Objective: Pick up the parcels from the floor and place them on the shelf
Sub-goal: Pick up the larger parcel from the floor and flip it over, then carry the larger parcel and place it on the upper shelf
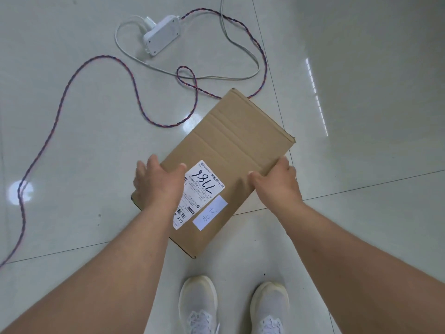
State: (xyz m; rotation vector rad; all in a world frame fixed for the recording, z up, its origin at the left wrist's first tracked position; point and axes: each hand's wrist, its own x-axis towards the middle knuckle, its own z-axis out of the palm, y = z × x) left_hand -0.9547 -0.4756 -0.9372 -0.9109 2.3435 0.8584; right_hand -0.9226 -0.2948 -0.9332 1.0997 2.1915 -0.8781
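A flat brown cardboard parcel (231,145) lies over the pale tiled floor, turned diagonally, with a white shipping label and a small white sticker on its top face. My left hand (156,182) grips the parcel's left long edge, thumb on top near the label. My right hand (277,182) grips the opposite long edge, thumb on the top face. Whether the parcel rests on the floor or is lifted off it I cannot tell. No shelf is in view.
A white power adapter (161,34) lies on the floor at the top, with a grey cable (134,59) and a red-and-blue twisted cord (62,97) looping left and behind the parcel. My two white shoes (233,307) stand at the bottom edge.
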